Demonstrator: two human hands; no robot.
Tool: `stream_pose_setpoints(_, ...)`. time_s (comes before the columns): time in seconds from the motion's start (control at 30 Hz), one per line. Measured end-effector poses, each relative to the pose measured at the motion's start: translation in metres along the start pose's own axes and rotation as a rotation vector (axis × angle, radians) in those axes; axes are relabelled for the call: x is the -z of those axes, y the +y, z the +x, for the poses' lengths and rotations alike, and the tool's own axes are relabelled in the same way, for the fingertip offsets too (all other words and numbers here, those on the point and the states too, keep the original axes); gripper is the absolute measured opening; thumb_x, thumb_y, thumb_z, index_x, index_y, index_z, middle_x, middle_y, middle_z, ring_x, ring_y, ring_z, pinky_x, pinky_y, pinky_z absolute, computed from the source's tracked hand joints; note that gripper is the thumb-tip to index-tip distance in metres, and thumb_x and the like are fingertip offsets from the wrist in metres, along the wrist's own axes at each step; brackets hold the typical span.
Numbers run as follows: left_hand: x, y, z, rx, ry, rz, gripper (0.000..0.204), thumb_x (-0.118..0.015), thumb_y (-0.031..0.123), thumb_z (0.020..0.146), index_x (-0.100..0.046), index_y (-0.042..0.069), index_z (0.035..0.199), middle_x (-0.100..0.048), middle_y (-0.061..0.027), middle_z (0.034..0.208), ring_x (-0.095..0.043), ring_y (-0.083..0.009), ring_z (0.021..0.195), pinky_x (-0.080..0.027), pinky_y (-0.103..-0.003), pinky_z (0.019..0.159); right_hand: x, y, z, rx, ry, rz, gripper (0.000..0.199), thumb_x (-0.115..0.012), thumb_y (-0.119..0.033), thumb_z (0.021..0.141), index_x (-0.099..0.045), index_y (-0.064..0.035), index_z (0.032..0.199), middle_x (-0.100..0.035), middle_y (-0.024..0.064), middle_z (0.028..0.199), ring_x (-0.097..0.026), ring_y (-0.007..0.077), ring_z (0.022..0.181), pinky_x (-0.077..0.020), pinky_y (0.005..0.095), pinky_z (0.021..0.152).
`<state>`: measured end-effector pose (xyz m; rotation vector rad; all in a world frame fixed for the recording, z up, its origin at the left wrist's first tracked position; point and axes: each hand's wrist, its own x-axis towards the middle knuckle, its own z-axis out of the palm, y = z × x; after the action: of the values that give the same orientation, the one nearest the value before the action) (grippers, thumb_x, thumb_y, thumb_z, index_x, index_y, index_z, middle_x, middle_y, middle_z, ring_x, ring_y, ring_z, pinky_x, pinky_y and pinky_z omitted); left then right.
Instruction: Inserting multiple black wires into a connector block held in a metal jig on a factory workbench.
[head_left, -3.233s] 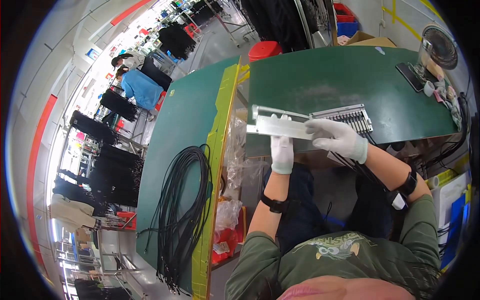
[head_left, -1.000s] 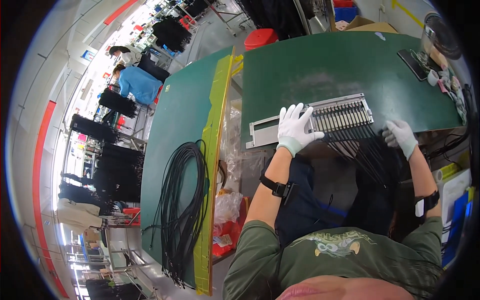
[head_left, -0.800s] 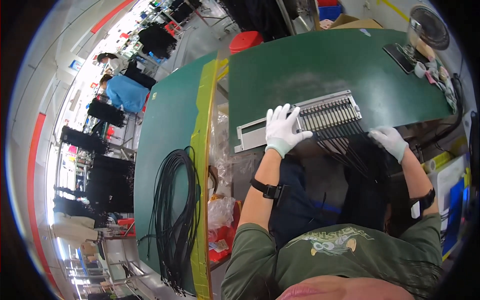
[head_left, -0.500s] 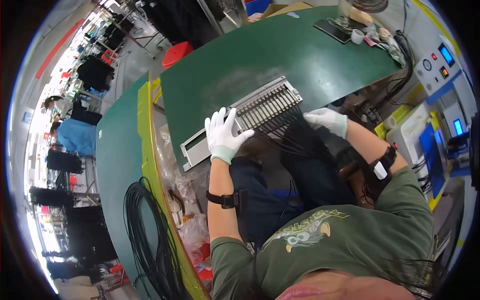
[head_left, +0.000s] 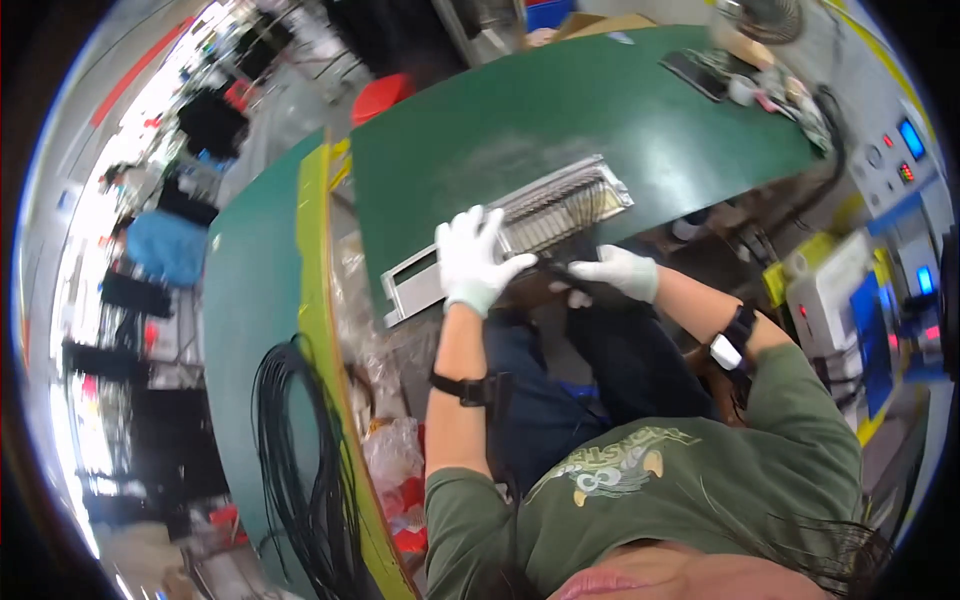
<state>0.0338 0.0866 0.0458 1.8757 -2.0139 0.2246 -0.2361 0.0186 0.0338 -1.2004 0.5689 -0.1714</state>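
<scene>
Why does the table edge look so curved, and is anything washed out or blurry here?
Head view: the fisheye lens bends the green table edge toward the rim; the far left is washed out by bright light; the left hand and metal rack look slightly soft.

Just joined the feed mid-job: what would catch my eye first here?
The two white-gloved hands at the near edge of the green table: the left hand lies flat on a long grey metal fixture with a comb-like row of slots, the right hand pinching black cables just below it. A big coil of black cable lies on the table to the left.
</scene>
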Motion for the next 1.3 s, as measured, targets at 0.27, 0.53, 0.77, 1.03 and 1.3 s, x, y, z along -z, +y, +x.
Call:
stream_pose_setpoints(0.27,-0.004,0.01,0.009,0.024,0.074,-0.047,0.084,-0.07,0.067,0.069,-0.06,0.012,0.132,-0.051,-0.0183,0.139,-0.043,-0.0364,0.131,-0.026,-0.054,0.112,-0.017,-0.035,-0.006,-0.177,-0.02,0.374,0.037,-0.05,-0.032,0.103,-0.06,-0.0013,0.12,-0.054,-0.004,0.067,-0.036,0.0031,0.042,-0.0277,0.019,0.038)
stream_pose_setpoints(0.53,-0.002,0.009,0.003,0.087,-0.028,-0.084,0.084,-0.071,0.066,0.07,-0.056,0.016,0.136,-0.048,-0.0165,0.142,-0.039,-0.0354,0.135,-0.021,-0.054,0.116,-0.015,-0.04,-0.007,-0.07,-0.034,0.458,0.03,-0.045,-0.031,0.105,-0.059,-0.0055,0.113,-0.037,-0.0079,0.061,-0.029,0.0026,0.042,-0.0244,0.0191,0.037)
stream_pose_setpoints(0.77,-0.005,0.016,0.011,0.064,0.024,-0.095,0.086,-0.071,0.066,0.07,-0.056,0.014,0.137,-0.049,-0.0175,0.141,-0.04,-0.0353,0.134,-0.022,-0.051,0.116,-0.007,-0.01,-0.036,-0.075,0.011,0.483,0.029,-0.051,-0.031,0.103,-0.059,-0.0045,0.111,-0.038,-0.0068,0.061,-0.03,0.0033,0.043,-0.0247,0.02,0.038)
stream_pose_setpoints(1.03,0.004,0.003,0.005,-0.011,-0.028,-0.021,0.081,-0.071,0.062,0.073,-0.057,0.01,0.135,-0.051,-0.02,0.139,-0.042,-0.036,0.131,-0.027,-0.048,0.113,-0.029,0.007,-0.079,0.019,-0.121,0.258,0.033,-0.058,-0.031,0.099,-0.06,-0.0017,0.113,-0.044,-0.0017,0.062,-0.039,0.0087,0.044,-0.0307,0.024,0.04)
stream_pose_setpoints(1.3,0.018,0.03,0.012,0.211,-0.051,-1.247,0.055,-0.074,0.011,0.086,-0.053,-0.004,0.135,-0.057,-0.0175,0.136,-0.054,-0.0272,0.125,-0.035,-0.043,0.113,-0.002,0.013,-0.107,-0.086,0.077,0.161,0.034,-0.06,-0.031,0.098,-0.062,-0.0031,0.118,-0.046,-0.0015,0.062,-0.038,0.0066,0.046,-0.032,0.0244,0.041)
